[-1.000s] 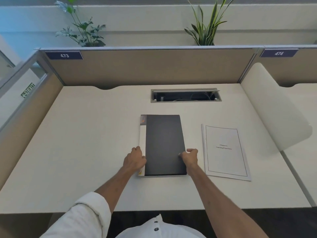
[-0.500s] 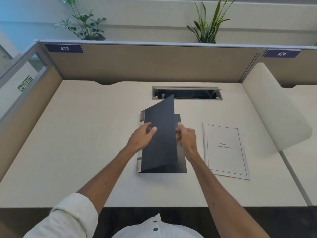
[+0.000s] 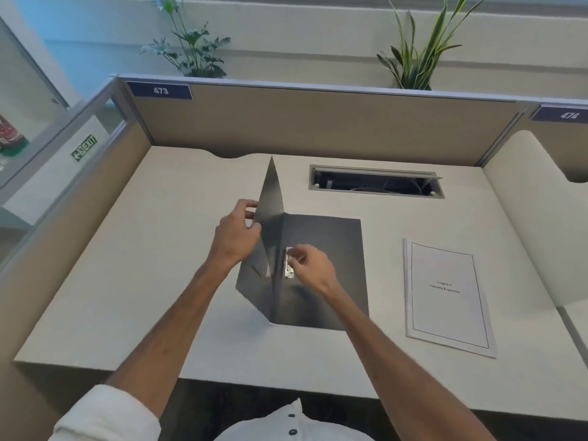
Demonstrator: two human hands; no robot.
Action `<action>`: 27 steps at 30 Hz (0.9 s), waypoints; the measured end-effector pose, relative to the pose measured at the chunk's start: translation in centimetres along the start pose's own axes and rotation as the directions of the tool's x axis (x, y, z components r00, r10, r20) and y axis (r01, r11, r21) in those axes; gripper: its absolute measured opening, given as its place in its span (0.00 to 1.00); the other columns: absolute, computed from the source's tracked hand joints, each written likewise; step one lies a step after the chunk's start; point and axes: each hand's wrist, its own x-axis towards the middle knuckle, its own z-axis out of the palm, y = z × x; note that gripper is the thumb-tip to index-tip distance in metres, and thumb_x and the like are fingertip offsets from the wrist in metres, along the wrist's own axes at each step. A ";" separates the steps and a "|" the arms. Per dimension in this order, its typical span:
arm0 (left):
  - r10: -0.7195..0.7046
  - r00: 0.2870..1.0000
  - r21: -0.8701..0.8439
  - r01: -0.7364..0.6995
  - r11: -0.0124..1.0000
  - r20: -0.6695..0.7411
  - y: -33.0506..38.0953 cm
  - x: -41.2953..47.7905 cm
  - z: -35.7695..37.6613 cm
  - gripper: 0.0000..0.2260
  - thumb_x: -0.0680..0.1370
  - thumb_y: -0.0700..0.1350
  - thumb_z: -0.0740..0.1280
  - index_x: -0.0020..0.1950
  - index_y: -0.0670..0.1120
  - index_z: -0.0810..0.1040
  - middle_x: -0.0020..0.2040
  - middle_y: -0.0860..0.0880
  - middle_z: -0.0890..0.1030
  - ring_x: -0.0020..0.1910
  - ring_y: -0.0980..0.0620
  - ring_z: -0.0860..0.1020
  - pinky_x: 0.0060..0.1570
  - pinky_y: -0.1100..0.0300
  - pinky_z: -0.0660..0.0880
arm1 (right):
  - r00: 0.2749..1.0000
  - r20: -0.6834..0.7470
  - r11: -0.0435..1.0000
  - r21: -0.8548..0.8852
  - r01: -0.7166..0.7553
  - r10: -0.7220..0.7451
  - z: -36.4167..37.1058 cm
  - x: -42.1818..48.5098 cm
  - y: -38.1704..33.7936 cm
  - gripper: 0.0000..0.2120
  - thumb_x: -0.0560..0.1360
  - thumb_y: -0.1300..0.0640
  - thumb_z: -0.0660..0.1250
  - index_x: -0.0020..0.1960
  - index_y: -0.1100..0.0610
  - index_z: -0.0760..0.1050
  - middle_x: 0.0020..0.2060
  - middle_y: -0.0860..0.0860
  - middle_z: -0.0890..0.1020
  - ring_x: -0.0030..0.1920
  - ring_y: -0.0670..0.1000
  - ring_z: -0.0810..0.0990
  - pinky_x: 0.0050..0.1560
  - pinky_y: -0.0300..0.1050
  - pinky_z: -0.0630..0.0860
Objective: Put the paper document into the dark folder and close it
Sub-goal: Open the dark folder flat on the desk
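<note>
The dark folder (image 3: pixel 331 265) lies open on the white desk (image 3: pixel 159 281). Its back half is flat and its front cover stands nearly upright along the left side. My left hand (image 3: pixel 235 233) pinches that raised cover near its upper edge. Inside, near the spine, sits a small metal clip (image 3: pixel 289 264), and the fingers of my right hand (image 3: pixel 313 270) are closed on it. The paper document (image 3: pixel 448 297), a white bound sheaf with a framed title page, lies flat on the desk to the right of the folder, apart from both hands.
A recessed cable tray (image 3: pixel 375 181) is cut into the desk behind the folder. Beige partition walls (image 3: pixel 318 122) enclose the desk at the back and left, with plants above. A rounded white divider (image 3: pixel 541 211) rises at the right.
The folder went from closed flat to open. My left hand swung the cover up and leftward, and my right hand moved from the folder's right edge onto the clip inside.
</note>
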 end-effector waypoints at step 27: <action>-0.186 0.950 0.661 -0.026 0.750 0.249 -18.6 -3.7 1.7 0.32 0.92 0.55 0.46 0.90 0.41 0.40 0.91 0.42 0.40 0.91 0.45 0.43 0.90 0.45 0.45 | 0.974 0.180 0.852 -0.523 -0.023 0.137 9.0 -3.0 6.5 0.33 0.91 0.45 0.45 0.89 0.54 0.36 0.88 0.49 0.36 0.90 0.50 0.38 0.89 0.60 0.44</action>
